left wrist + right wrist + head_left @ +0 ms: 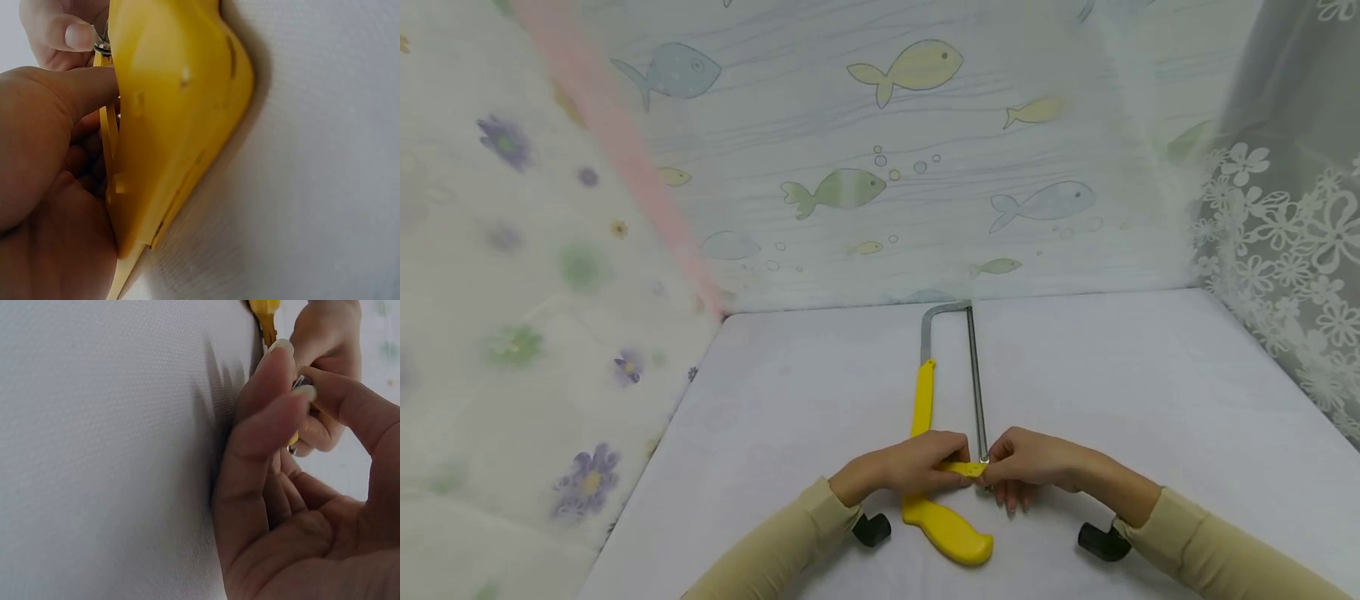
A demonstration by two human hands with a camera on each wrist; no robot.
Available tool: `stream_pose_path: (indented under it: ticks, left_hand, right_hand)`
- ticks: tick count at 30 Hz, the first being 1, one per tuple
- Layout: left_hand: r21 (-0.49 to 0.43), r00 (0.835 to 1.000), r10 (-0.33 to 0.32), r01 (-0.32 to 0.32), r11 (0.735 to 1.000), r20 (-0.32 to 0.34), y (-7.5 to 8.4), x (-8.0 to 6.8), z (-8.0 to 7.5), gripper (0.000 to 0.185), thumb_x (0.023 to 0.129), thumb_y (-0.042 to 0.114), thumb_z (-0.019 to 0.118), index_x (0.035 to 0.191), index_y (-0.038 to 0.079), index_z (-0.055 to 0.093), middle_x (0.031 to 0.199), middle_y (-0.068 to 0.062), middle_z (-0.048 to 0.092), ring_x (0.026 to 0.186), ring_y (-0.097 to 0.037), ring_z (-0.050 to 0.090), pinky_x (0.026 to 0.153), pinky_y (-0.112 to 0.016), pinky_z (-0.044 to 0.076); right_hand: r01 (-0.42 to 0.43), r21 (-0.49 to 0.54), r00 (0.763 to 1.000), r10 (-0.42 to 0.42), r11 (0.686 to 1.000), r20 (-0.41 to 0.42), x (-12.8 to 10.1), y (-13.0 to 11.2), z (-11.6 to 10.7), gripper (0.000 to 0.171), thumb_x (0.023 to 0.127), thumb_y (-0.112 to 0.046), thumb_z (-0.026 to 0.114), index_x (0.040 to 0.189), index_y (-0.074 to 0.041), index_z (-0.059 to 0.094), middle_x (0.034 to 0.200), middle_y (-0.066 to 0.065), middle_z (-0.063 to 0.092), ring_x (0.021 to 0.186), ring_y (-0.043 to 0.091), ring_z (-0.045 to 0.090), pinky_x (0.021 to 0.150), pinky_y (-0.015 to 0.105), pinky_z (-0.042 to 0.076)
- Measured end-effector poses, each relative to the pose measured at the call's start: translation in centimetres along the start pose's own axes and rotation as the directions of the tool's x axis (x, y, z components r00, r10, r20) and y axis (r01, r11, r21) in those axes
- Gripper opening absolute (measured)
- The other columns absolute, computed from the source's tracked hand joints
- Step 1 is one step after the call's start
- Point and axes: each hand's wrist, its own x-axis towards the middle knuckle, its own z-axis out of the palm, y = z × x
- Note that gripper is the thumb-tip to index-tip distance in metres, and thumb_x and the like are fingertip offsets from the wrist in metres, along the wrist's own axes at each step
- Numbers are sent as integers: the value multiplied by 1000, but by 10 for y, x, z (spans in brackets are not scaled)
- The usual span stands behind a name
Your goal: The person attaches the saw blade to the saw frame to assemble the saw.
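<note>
A hacksaw with a yellow handle and grey metal bow lies on the white table, handle toward me. Its thin blade runs along the right side. My left hand grips the yellow frame just above the handle, thumb and fingers around the short arm that reaches to the blade. Between its thumb and fingertips, my right hand pinches a small metal fitting at the blade's near end. The fingers hide most of that fitting. In the left wrist view the yellow handle fills the middle.
A white cloth covers the table. Behind it hangs a fish-patterned curtain, with a flowered cloth on the left and white lace on the right. Black wrist-worn devices sit under both sleeves.
</note>
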Motion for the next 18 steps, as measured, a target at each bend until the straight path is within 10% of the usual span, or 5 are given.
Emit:
stream_pose_path:
  ticks: [9, 18]
  left_hand:
    - [9, 1000, -2, 2, 1000, 2, -2, -4, -2, 10, 103, 20, 65, 103, 13, 57, 88, 7, 54, 78, -2, 46, 70, -14, 39]
    - [-30, 1000, -17, 17, 999, 4, -1, -5, -2, 11, 101, 19, 67, 102, 14, 58, 88, 8, 56, 78, -2, 47, 71, -14, 41]
  right_hand:
    - [109, 224, 956, -164, 968, 243, 7, 13, -13, 23, 101, -6, 62, 109, 15, 64, 96, 20, 74, 83, 19, 73, 75, 29, 59]
    - [158, 270, 918, -242, 950, 314, 10, 22, -18, 24, 103, 0, 57, 116, 18, 61, 111, 33, 69, 99, 26, 74, 84, 35, 58]
